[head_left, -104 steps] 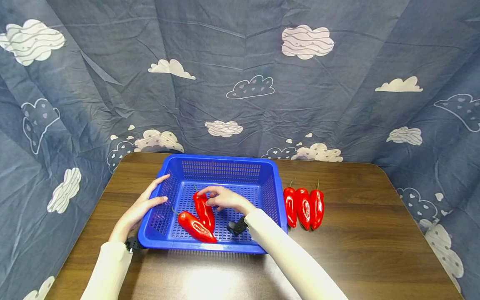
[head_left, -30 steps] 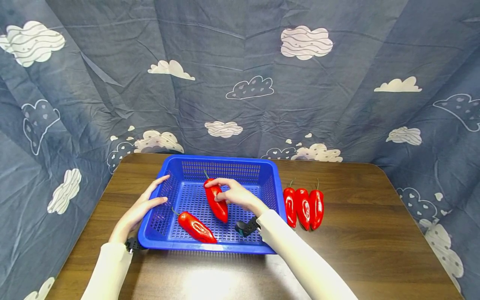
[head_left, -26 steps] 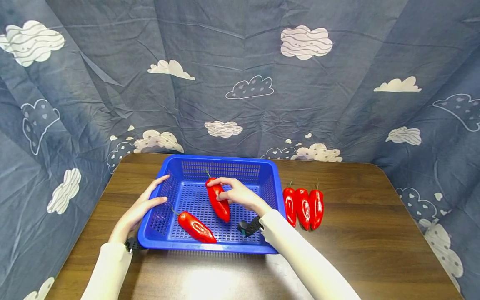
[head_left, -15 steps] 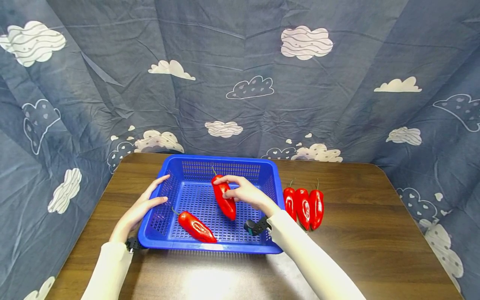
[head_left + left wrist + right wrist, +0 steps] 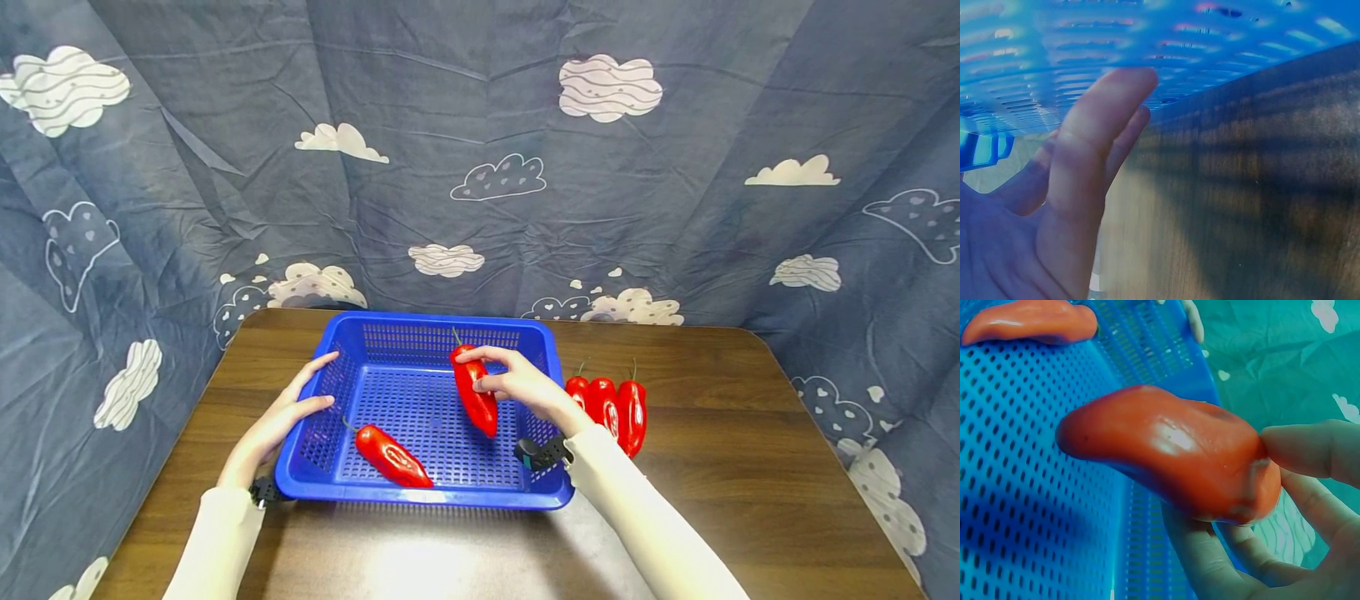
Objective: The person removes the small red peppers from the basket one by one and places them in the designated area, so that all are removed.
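Note:
My right hand [image 5: 525, 387] grips a red pepper [image 5: 474, 398] between thumb and fingers, holding it above the right part of the blue basket [image 5: 442, 498]. Its green stem points up toward the back wall. In the right wrist view the held pepper [image 5: 1172, 450] is seen up close, its tip out over the basket floor. A second red pepper [image 5: 392, 457] lies on the basket floor at the front left. My left hand [image 5: 273, 423] holds the basket's left rim; the left wrist view shows its fingers [image 5: 1079, 169] against the outer wall.
Several red peppers [image 5: 632, 412] lie side by side on the wooden table [image 5: 720, 467], just right of the basket and partly behind my right forearm. A dark cloth with clouds [image 5: 502, 100] hangs behind the table.
My right hand has taken hold of the pepper in the basket, lifted it and moved it rightward. The left hand and the other peppers stay where they were.

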Demonstrator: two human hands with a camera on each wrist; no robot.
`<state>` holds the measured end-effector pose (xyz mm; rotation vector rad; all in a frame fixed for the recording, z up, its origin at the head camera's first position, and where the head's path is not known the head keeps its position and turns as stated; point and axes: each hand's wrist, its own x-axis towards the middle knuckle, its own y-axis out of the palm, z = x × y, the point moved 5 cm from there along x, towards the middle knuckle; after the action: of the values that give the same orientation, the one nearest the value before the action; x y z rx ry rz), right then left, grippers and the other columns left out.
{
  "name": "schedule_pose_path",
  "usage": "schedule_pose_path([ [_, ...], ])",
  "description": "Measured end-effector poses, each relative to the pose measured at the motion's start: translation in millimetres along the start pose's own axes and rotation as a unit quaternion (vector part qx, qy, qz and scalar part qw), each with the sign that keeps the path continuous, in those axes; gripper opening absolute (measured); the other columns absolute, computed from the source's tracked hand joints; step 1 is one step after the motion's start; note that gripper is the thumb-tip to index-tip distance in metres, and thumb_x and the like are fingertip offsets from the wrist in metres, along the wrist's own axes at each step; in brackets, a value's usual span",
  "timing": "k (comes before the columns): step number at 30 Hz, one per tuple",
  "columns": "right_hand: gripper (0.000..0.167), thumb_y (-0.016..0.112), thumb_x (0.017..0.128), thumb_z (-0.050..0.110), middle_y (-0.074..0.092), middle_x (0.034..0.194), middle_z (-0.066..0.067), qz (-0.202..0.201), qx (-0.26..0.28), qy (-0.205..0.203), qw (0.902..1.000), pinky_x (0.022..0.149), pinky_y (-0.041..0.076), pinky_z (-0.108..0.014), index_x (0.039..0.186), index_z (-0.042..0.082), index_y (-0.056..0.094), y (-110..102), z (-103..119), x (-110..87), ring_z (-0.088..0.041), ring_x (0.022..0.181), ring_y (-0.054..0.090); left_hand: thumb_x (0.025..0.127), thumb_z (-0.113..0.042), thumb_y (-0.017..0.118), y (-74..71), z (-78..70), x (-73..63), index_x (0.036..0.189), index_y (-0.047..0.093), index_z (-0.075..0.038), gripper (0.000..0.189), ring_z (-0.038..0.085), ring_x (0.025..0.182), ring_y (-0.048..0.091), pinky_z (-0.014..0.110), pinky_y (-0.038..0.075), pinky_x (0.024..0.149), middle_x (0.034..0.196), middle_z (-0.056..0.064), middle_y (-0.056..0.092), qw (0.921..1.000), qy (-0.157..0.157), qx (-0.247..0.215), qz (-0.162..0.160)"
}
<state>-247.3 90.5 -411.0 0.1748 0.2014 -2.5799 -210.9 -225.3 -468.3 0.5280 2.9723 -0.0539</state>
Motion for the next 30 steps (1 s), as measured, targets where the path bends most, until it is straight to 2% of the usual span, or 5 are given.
schedule_pose_path([
  [14, 0.043, 0.055, 0.086, -0.001, 0.047, 0.131, -0.020, -0.019, -0.010, 0.006, 0.9998, 0.079, 0.053, -0.042, 0.129, 0.000, 0.055, -25, -4, -19.3, -0.027, 0.097, 0.057, 0.098, -0.012, 0.049, -1.0, -0.5, 0.2, 0.152, 0.018, -0.022, 0.063, 0.045, 0.117, 0.040, 0.049, 0.050, 0.080, 0.149, 0.025, 0.017, 0.9999, 0.007, 0.014, -0.003],
  [23, 0.042, 0.055, 0.088, 0.000, 0.047, 0.132, -0.017, -0.030, -0.024, 0.002, 0.9993, 0.075, 0.052, -0.036, 0.130, 0.002, 0.054, -40, -4, -30.9, -0.024, 0.094, 0.057, 0.098, -0.012, 0.049, -0.7, -0.1, 0.0, 0.152, 0.018, -0.023, 0.063, 0.046, 0.119, 0.038, 0.048, 0.050, 0.080, 0.150, 0.024, 0.016, 0.9999, 0.010, 0.014, -0.003],
  [30, 0.042, 0.055, 0.089, 0.000, 0.049, 0.128, -0.019, -0.042, -0.027, -0.005, 0.9987, 0.077, 0.053, -0.037, 0.131, 0.002, 0.054, -52, -3, -38.3, -0.025, 0.095, 0.057, 0.098, -0.013, 0.049, -0.4, -0.6, -0.4, 0.152, 0.018, -0.023, 0.064, 0.046, 0.119, 0.039, 0.049, 0.051, 0.079, 0.150, 0.024, 0.015, 0.9999, 0.005, 0.011, -0.003],
])
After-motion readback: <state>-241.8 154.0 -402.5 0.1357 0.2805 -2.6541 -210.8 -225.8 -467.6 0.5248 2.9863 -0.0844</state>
